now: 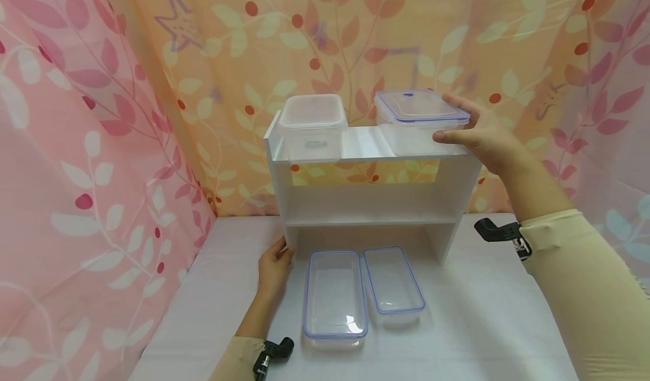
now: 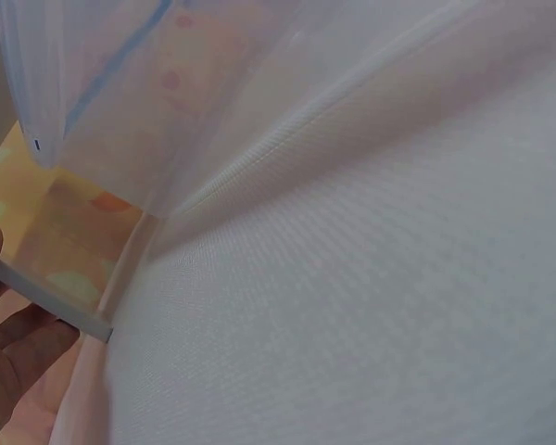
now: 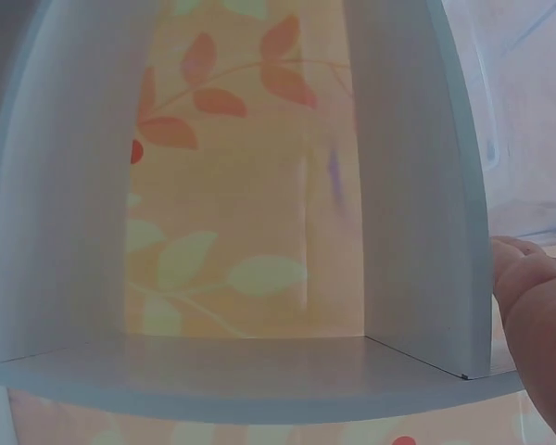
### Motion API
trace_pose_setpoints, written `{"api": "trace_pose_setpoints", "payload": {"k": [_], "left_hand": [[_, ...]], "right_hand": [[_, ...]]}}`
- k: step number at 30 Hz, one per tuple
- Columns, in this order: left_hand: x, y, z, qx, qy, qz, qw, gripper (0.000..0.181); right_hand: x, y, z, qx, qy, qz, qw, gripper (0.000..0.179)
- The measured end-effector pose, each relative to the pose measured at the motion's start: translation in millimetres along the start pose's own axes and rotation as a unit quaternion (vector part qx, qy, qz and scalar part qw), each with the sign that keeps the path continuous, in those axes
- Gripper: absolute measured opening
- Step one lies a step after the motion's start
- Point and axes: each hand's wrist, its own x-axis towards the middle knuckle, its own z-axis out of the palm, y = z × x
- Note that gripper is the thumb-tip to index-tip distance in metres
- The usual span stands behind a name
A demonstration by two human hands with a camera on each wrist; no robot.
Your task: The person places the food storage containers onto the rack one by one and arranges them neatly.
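On the top board of a white shelf (image 1: 376, 205), at the right end, stands a clear food container (image 1: 421, 122) with a blue-edged lid. My right hand (image 1: 479, 134) grips its right side, thumb in front and fingers at the back of the lid. In the right wrist view, part of that hand (image 3: 537, 301) shows beside the shelf panel. Low on the shelf's left side, my left hand (image 1: 275, 265) holds the panel's edge. The left wrist view shows its thumb and fingers (image 2: 32, 348) pinching that thin white edge.
Another clear container (image 1: 313, 130) with a whitish lid stands at the top left. Before the shelf, a large blue-rimmed container (image 1: 336, 296) and a smaller one (image 1: 395, 282) lie side by side on the white tablecloth (image 1: 487, 324). Patterned curtains (image 1: 228, 161) hang behind and beside.
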Motion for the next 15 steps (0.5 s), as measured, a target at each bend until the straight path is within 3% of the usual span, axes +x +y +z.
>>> {"api": "trace_pose_setpoints", "payload": {"k": [6, 15], "left_hand": [[-3.5, 5.2, -1.2, 0.004, 0.001, 0.008, 1.0000, 0.046], [-4.1, 4.7, -0.8, 0.005, 0.004, 0.015, 0.9999, 0.045]], "right_hand": [[1.1, 3.4, 3.7, 0.077, -0.018, -0.009, 0.9968, 0.090], [2.7, 4.0, 7.7, 0.121, -0.018, -0.019, 0.9924, 0.093]]}}
